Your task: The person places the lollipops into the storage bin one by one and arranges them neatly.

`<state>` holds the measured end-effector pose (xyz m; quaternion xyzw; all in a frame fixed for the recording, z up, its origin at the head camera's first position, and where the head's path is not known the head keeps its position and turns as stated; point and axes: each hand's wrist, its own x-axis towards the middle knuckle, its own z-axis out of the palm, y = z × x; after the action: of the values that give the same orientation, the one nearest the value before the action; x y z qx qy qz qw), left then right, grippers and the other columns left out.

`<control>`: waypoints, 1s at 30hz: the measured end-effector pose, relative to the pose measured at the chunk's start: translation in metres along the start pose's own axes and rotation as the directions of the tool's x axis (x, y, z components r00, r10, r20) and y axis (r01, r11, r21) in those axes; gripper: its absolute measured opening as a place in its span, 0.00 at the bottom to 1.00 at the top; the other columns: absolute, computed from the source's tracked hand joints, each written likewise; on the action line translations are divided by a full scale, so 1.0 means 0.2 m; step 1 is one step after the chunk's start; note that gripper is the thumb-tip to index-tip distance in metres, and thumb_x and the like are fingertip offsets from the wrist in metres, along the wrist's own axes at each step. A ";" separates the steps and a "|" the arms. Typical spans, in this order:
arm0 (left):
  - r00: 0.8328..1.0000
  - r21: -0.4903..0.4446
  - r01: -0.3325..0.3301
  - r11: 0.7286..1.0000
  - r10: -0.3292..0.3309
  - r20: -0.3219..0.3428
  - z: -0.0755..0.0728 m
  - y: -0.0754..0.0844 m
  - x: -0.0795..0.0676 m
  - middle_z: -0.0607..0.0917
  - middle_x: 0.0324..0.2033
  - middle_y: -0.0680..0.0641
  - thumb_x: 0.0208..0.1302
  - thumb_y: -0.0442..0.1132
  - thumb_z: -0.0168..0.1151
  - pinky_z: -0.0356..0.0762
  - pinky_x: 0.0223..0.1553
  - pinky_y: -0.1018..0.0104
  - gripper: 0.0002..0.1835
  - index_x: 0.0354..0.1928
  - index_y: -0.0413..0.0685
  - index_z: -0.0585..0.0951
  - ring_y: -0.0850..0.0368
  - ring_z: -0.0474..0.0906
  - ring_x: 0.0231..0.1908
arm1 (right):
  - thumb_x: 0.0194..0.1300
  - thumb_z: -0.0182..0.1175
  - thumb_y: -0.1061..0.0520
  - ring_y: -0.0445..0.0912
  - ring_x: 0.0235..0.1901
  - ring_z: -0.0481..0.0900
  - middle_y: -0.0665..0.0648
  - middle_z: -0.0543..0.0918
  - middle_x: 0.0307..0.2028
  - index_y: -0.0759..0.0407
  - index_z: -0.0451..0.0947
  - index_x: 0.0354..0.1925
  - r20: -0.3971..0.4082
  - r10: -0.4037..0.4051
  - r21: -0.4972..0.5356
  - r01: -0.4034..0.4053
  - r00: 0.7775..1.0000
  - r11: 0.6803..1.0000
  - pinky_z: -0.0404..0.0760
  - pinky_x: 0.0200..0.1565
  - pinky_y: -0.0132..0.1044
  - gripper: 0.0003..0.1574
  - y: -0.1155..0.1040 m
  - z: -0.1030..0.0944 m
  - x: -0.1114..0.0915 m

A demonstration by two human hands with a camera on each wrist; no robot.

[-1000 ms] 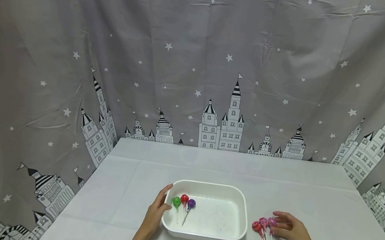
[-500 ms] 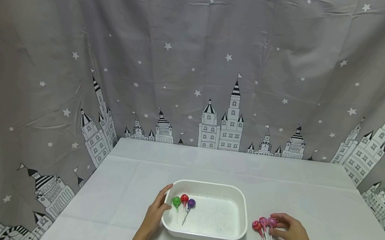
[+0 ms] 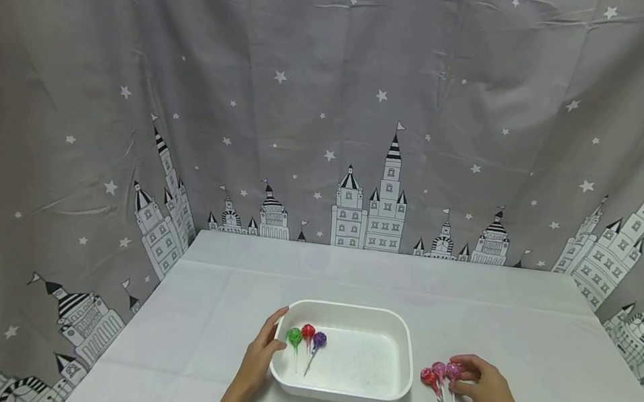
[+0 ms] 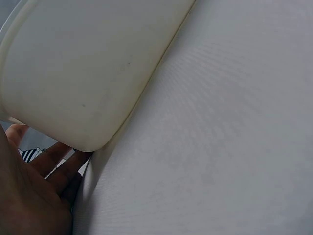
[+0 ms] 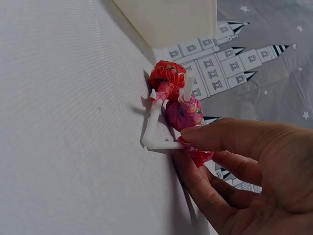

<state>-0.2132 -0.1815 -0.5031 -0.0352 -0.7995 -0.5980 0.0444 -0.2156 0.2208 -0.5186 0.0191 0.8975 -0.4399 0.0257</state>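
Observation:
My left hand (image 3: 256, 359) holds the left end of a white plastic tray (image 3: 364, 363), thumb over the rim and fingers along the outside wall. In the left wrist view those fingers reach under the tray's rounded corner. To the right of the tray, my right hand (image 3: 483, 389) pinches a pink-wrapped lollipop (image 5: 199, 156) between thumb and finger just at its wrapper and stick. Beside it on the white tabletop lie a second pink lollipop (image 5: 183, 116) and a red one (image 5: 168, 73), their sticks close together.
Inside the tray's left part lie a green lollipop (image 3: 295, 336), a red lollipop (image 3: 307, 331) and a purple lollipop (image 3: 319, 340). A grey curtain (image 3: 284, 114) with printed castles and stars hangs behind and beside the white table (image 3: 210, 308).
My right hand's fingers have drawn together on the rightmost pink lollipop. The left hand and the tray hold the same place.

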 end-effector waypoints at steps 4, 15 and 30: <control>1.000 -0.011 0.001 1.000 -0.001 0.000 0.00 0.00 0.00 0.65 0.62 0.32 0.56 0.30 0.48 0.59 0.56 0.38 0.33 0.67 0.52 0.62 0.34 0.60 0.61 | 0.42 0.70 0.61 0.51 0.39 0.79 0.61 0.80 0.43 0.66 0.75 0.48 -0.007 0.006 -0.003 -0.006 1.000 1.000 0.76 0.41 0.47 0.30 0.00 0.00 0.00; 1.000 0.006 0.001 1.000 -0.001 -0.004 0.01 0.00 0.00 0.66 0.61 0.31 0.57 0.30 0.47 0.59 0.56 0.37 0.33 0.67 0.52 0.62 0.34 0.61 0.61 | 0.42 0.70 0.62 0.51 0.39 0.79 0.62 0.80 0.42 0.67 0.75 0.47 -0.023 0.016 0.050 -0.015 1.000 0.999 0.76 0.37 0.39 0.30 0.02 -0.02 0.00; 1.000 0.006 0.005 1.000 -0.005 -0.002 0.00 0.00 0.00 0.66 0.61 0.31 0.57 0.30 0.47 0.58 0.56 0.37 0.33 0.67 0.52 0.62 0.34 0.60 0.61 | 0.49 0.67 0.63 0.52 0.44 0.78 0.65 0.76 0.49 0.67 0.73 0.52 -0.023 0.016 0.214 -0.011 1.000 0.977 0.78 0.40 0.35 0.31 -0.04 -0.06 -0.02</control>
<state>-0.2136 -0.1811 -0.5023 -0.0325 -0.8015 -0.5956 0.0438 -0.2120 0.2248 -0.5052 0.0333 0.8452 -0.5332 0.0154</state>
